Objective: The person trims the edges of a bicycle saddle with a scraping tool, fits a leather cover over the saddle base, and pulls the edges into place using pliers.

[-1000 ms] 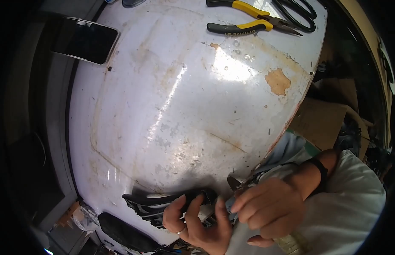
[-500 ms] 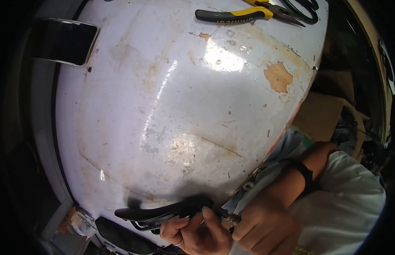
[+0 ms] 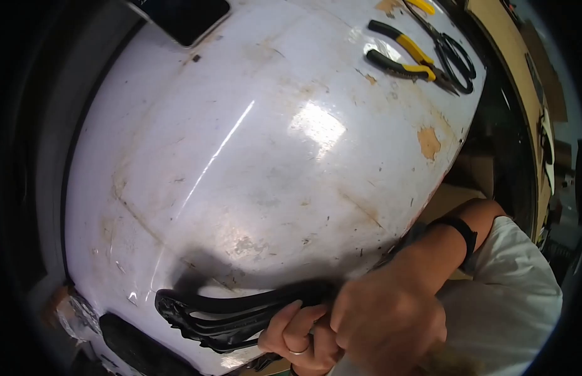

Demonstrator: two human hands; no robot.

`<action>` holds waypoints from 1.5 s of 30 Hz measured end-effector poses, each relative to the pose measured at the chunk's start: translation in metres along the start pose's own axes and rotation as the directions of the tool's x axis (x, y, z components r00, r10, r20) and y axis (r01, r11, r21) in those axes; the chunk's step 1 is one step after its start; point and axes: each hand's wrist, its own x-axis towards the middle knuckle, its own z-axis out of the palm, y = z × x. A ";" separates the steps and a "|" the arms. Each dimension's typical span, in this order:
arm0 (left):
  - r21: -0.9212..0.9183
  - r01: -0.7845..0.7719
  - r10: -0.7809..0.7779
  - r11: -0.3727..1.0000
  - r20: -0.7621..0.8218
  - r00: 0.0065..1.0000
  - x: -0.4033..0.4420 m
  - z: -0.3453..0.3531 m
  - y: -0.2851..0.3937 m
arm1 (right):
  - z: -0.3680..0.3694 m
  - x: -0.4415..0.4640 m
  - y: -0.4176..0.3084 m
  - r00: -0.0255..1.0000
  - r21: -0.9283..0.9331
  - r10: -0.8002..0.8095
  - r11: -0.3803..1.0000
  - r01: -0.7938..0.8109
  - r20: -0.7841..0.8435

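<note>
A black, curved, slotted part (image 3: pixel 241 307), perhaps of plastic, is held at the worktable's near edge, one long side facing the tabletop. My left hand (image 3: pixel 300 341), with a ring on one finger, has its fingers closed around the right-hand end of this part. My right hand (image 3: pixel 391 316) is a fist right beside the left one, over that same end. Whatever lies inside the fist is hidden by its back and knuckles. A dark band (image 3: pixel 461 235) circles the right wrist.
Yellow-and-black pliers (image 3: pixel 422 69) and black-handled scissors (image 3: pixel 457 59) lie at the far right of the worn white tabletop (image 3: pixel 253 169). A phone (image 3: pixel 184 19) rests at the far left. Another long black piece (image 3: pixel 140 344) is at the lower left. Cardboard (image 3: pixel 472 172) stands beyond the right edge.
The view has shifted, showing more of the pliers and scissors. The black part has tilted, so its slots show more. My right fist has come up closer to my left hand.
</note>
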 end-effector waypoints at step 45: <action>-0.044 0.283 -0.286 0.958 -0.192 0.939 -0.014 0.003 0.028 | 0.086 -0.034 0.026 0.308 -0.698 -0.677 0.714 0.053 -0.669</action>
